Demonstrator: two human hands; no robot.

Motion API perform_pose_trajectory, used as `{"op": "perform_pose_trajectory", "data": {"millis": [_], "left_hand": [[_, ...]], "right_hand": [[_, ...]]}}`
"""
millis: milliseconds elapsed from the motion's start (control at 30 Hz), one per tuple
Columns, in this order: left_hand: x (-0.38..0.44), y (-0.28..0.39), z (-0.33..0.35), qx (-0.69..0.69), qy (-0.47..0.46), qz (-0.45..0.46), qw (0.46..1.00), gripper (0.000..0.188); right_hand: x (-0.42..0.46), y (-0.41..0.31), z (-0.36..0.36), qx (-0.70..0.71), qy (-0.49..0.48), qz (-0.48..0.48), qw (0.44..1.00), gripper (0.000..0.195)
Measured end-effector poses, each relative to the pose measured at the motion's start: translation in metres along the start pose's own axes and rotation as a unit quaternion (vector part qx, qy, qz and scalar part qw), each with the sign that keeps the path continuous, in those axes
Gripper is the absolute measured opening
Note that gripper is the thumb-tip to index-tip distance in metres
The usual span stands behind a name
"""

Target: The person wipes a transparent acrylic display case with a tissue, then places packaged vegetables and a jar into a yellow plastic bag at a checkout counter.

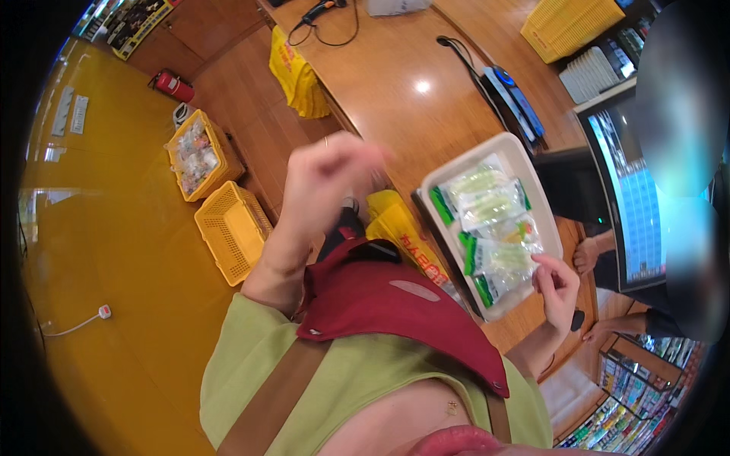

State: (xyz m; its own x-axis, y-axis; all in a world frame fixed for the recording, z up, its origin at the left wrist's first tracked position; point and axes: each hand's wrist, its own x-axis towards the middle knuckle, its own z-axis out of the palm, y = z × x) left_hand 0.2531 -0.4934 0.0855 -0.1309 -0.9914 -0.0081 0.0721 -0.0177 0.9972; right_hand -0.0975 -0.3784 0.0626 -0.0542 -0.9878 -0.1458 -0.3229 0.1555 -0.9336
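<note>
My left hand [336, 176], blurred and wearing a thin ring, is raised left of the counter with its fingers bent; whether it holds anything cannot be told. My right hand [554, 288] is at the near right rim of a white plastic tray [539, 188], with its fingers partly bent and apart, and nothing visible in them. Clear plastic packs [493, 208] with green ends and pale green contents lie in the tray. Yellow plastic bags [399, 228] with red writing hang at the counter's edge, between my left hand and the tray.
On the wooden counter [393, 74] are a barcode scanner [322, 8], a blue-lit device [513, 100] and a monitor [624, 194]. Another person's hands [587, 255] rest beyond the tray. Yellow baskets [234, 233] and a fire extinguisher [173, 85] stand at left.
</note>
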Motion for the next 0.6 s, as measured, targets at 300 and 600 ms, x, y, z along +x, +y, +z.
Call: {"op": "perform_pose_trajectory", "data": {"millis": [300,600], "left_hand": [[0.260,-0.309,-0.239,0.404,0.273,0.059,0.871,0.027],[0.346,-0.383,-0.286,0.537,0.159,0.122,0.820,0.026]], "right_hand": [[0.064,-0.062,0.088,-0.013,0.100,0.020,0.995,0.016],[0.110,-0.116,0.171,-0.052,0.150,0.128,0.979,0.016]]}}
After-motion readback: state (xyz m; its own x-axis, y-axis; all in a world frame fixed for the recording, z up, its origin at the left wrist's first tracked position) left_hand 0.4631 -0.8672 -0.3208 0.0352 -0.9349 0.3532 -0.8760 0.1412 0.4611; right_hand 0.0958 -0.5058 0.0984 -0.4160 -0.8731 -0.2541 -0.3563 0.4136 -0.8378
